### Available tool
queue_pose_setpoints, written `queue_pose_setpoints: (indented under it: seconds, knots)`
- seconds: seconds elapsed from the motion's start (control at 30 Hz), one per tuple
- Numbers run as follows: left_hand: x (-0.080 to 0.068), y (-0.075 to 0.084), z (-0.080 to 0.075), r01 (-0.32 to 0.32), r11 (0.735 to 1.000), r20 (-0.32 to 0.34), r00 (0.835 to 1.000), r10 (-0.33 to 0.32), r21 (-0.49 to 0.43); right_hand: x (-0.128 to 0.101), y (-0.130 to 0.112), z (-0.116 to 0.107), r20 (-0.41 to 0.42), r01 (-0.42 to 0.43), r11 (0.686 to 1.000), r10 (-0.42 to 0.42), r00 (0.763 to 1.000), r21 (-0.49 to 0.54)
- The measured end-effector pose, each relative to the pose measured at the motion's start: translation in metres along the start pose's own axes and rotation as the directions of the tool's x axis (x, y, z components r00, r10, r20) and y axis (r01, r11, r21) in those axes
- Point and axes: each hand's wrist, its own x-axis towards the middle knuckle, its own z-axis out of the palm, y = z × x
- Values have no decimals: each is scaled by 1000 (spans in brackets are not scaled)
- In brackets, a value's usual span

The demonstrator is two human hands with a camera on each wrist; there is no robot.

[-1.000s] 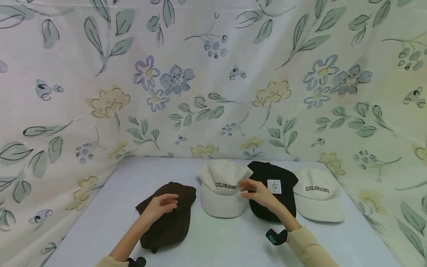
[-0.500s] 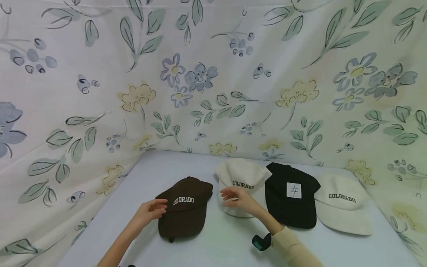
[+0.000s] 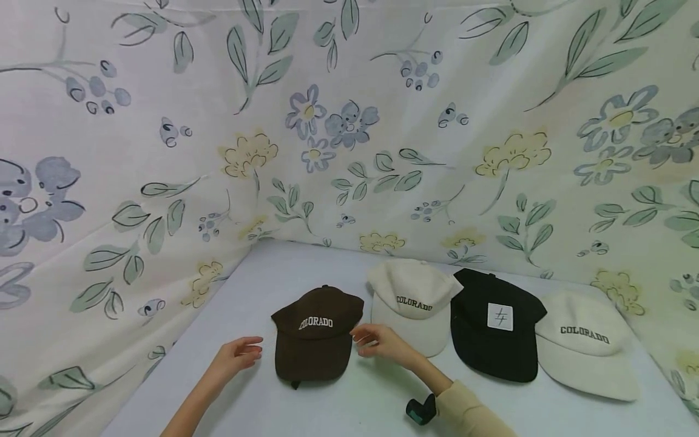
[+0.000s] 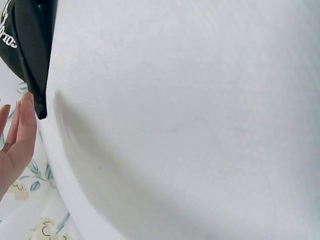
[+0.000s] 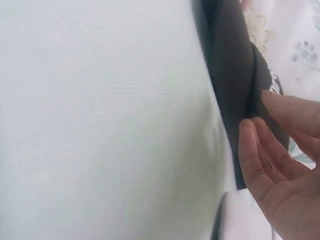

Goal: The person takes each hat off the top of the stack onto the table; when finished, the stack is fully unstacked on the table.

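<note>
A brown baseball cap (image 3: 317,358) with white COLORADO lettering lies brim toward me in the head view. To its left is my left hand (image 3: 233,362), fingers relaxed, a gap of table between them and the cap. My right hand (image 3: 390,346) is at the cap's right side, fingertips right at its edge, nothing visibly held. It also overlaps a white COLORADO cap (image 3: 412,282) behind it. In the right wrist view, loosely bent fingers (image 5: 255,150) overlap the brown cap's brim (image 5: 227,85). The left wrist view catches the cap (image 4: 35,50) beyond the left fingertips.
Right of the white cap, a black cap (image 3: 488,352) with a white marked patch (image 3: 500,317) and another white COLORADO cap (image 3: 587,370) continue the row. They lie on a white table (image 3: 322,413). A floral cloth (image 3: 349,200) hangs behind and along the sides.
The head view has turned left. My left hand has come off the brown cap leftward, uncovering its lettering; that cap now lies straighter. My right hand has moved from the white and black caps to its side.
</note>
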Motion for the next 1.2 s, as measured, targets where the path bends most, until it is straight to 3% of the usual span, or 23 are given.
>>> queue_pose_setpoints:
  seconds: [0.2, 0.3, 0.5, 0.8, 1.0, 1.2]
  knots:
    - [6, -8, 2, -76, 997, 96, 993, 74, 15, -1, 5, 8, 1, -34, 999, 34, 999, -1]
    - [8, -8, 7, -97, 995, 110, 990, 93, 32, 0, 6, 11, -5, -55, 998, 55, 998, 10]
    - [11, -9, 18, -90, 995, 70, 994, 86, 53, 1, 6, 16, -14, -78, 997, 78, 997, 28]
    - [13, -5, 23, -121, 989, 47, 992, 118, 81, 2, 3, 19, -42, -110, 991, 113, 993, 74]
    - [12, -1, 30, -55, 992, -37, 998, 60, 110, 2, 4, 21, -94, -151, 982, 162, 982, 111]
    - [13, 4, 36, 1, 986, -125, 992, 20, 167, 1, 2, 22, -133, -173, 981, 183, 974, 87]
